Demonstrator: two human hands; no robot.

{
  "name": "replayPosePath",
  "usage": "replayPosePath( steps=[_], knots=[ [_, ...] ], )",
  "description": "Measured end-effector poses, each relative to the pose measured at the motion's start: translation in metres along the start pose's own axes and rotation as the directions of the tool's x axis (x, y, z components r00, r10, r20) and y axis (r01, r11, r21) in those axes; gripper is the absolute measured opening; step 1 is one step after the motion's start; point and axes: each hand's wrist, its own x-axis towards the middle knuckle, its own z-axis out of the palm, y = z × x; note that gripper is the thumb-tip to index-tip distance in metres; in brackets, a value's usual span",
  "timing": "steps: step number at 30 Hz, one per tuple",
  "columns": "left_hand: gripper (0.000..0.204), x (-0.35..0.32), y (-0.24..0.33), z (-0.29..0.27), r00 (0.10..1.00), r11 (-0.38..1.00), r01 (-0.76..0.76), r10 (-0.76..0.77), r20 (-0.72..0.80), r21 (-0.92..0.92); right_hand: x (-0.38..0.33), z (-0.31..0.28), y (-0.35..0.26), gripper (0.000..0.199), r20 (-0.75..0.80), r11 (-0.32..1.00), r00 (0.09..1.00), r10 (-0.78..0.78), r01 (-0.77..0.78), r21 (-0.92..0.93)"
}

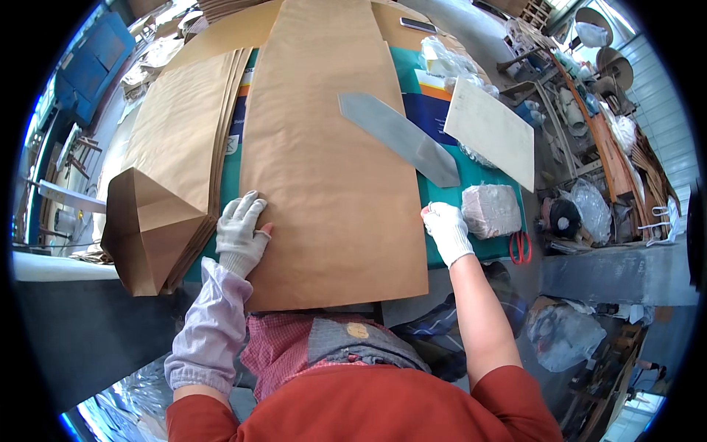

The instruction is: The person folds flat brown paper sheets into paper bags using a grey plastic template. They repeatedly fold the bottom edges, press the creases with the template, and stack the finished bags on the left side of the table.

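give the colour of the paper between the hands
The kraft paper is plain brown, clearest in the head view.

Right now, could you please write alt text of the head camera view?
A white-gloved left hand and right hand are at opposite edges of a long brown paper sheet. A flat grey strip crosses its right edge; a brown paper stack lies to the left.

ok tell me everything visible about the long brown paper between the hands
The brown paper is plain, faintly rippled, lying flat over a green surface, its near edge overhanging. The left hand rests on its left edge; the right hand is at its right edge, contact unclear. A grey strip slants over that edge.
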Motion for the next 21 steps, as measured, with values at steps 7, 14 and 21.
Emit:
replayPosePath(
  steps=[7,14,21],
  knots=[
    [0.051,-0.001,0.005,0.003,1.0,1.0,-0.003,0.003,-0.008,0.015,0.002,-0.002,0.006,0.011,0.078,0.949,0.995,0.067,-0.088,0.304],
    [0.05,-0.009,-0.015,0.003,0.999,0.995,-0.052,0.053,0.001,-0.082,-0.008,-0.012,0.015,0.056,0.172,0.881,0.971,-0.164,0.067,0.468],
    [0.071,0.003,-0.007,-0.073,0.802,0.999,0.026,-0.041,0.596,0.034,-0.026,0.002,0.006,0.021,0.008,0.4,0.461,-0.887,0.778,-0.485]
  ],
)
